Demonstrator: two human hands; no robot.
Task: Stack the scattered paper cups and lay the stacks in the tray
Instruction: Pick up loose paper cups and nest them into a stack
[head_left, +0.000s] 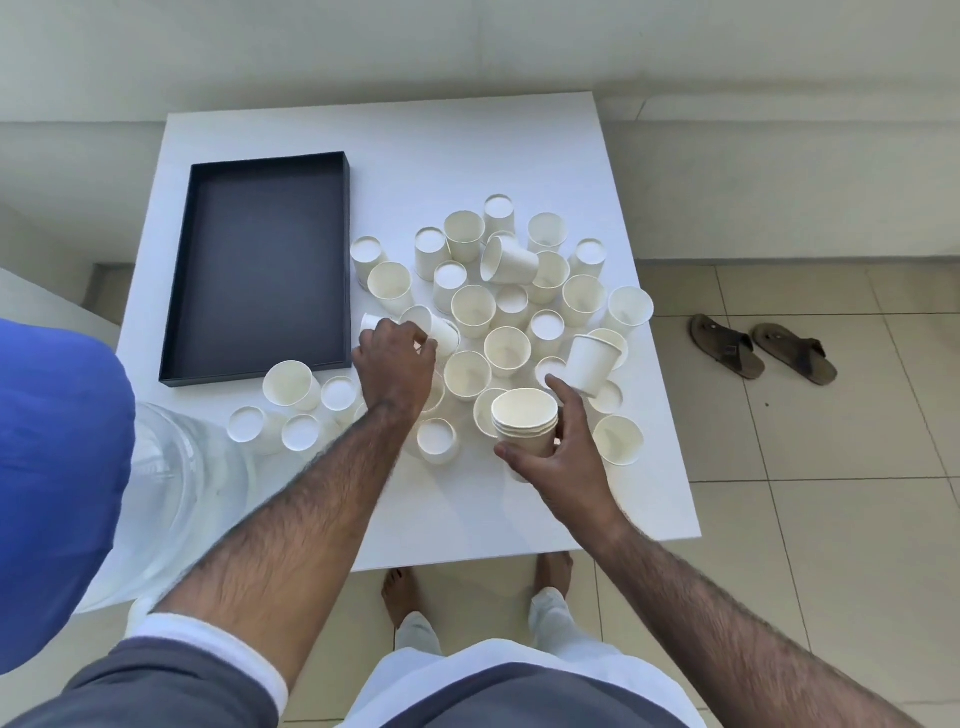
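Several white paper cups (472, 310) lie scattered over the white table (467, 156), some upright, some upside down, a few on their sides. My right hand (563, 457) grips a short stack of nested cups (524, 421), held upright near the table's front. My left hand (395, 364) reaches forward, and its fingers close around a tipped cup (431, 325) just right of the tray's near corner. The dark rectangular tray (270, 265) sits on the left half of the table with nothing in it.
A small group of cups (291, 387) stands just in front of the tray. A blue object (57, 483) and a clear plastic sheet (176, 488) lie at the left. A pair of sandals (763, 348) rests on the tiled floor to the right.
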